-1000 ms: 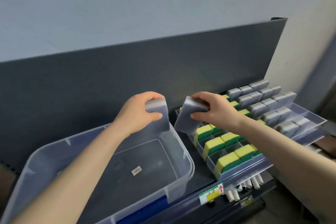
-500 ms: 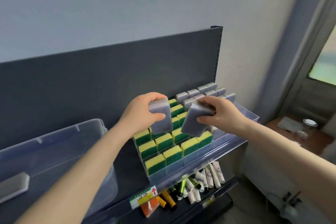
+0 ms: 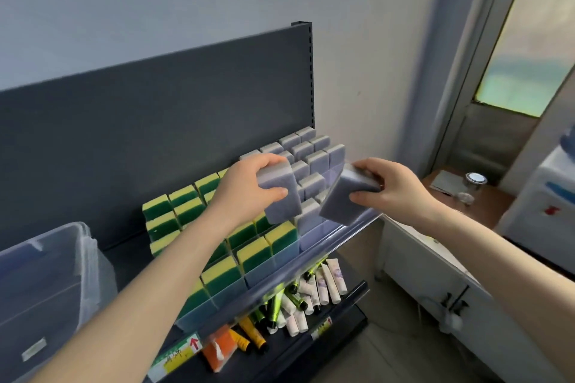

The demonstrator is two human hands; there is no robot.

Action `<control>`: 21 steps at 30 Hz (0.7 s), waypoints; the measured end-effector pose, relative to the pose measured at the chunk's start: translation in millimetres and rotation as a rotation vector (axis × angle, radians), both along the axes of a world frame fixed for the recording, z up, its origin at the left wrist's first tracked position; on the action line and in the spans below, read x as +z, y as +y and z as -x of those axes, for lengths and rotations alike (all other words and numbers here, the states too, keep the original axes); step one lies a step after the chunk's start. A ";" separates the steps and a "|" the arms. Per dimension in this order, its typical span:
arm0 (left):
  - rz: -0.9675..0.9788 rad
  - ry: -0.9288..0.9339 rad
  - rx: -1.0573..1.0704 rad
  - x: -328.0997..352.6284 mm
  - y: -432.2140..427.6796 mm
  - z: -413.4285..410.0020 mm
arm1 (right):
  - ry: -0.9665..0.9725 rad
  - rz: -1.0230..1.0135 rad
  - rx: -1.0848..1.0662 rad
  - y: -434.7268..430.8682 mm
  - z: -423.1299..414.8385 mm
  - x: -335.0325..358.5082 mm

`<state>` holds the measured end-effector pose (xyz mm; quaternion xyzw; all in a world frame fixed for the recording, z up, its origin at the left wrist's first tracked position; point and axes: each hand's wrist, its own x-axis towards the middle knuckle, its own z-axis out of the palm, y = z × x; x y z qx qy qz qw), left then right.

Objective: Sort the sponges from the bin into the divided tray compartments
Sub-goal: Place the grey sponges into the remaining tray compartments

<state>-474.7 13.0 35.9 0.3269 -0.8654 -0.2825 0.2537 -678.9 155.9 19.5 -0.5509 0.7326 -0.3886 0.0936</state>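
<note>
My left hand (image 3: 247, 188) grips a grey sponge (image 3: 280, 196) upright above the middle of the clear divided tray (image 3: 273, 281). My right hand (image 3: 392, 186) holds a second grey sponge (image 3: 342, 199), tilted, over the tray's right front corner. Yellow-and-green sponges (image 3: 249, 253) stand in the tray's left compartments and grey sponges (image 3: 314, 155) fill the right ones. The clear plastic bin (image 3: 46, 274) sits at the left edge of the shelf; its inside is mostly out of view.
A dark shelf back panel (image 3: 155, 118) rises behind the tray. Tubes (image 3: 311, 292) and orange packets (image 3: 217, 348) lie on the lower shelf. At the right stand a white cabinet (image 3: 435, 274), a wooden stand with a jar (image 3: 474, 180), and a water dispenser (image 3: 547, 196).
Both hands have carried their grey sponges rightward from above the bin to above the tray's grey section. The view has swung right, leaving the bin at the left edge.
</note>
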 end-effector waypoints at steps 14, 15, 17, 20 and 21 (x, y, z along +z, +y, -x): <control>-0.040 0.053 -0.105 -11.0 -77.1 122.9 | 0.018 -0.065 -0.087 -60.9 101.9 -2.9; -0.047 0.049 -0.109 -12.0 -85.1 131.0 | 0.023 -0.069 -0.086 -70.0 109.5 -1.2; -0.061 0.033 -0.117 -13.0 -101.1 144.6 | 0.030 -0.083 -0.084 -87.0 122.5 1.3; -0.073 -0.004 -0.121 -13.0 -123.1 161.8 | 0.042 -0.110 -0.080 -106.4 141.2 3.5; -0.075 -0.010 -0.126 -12.9 -129.9 167.0 | 0.038 -0.109 -0.084 -112.3 147.7 3.9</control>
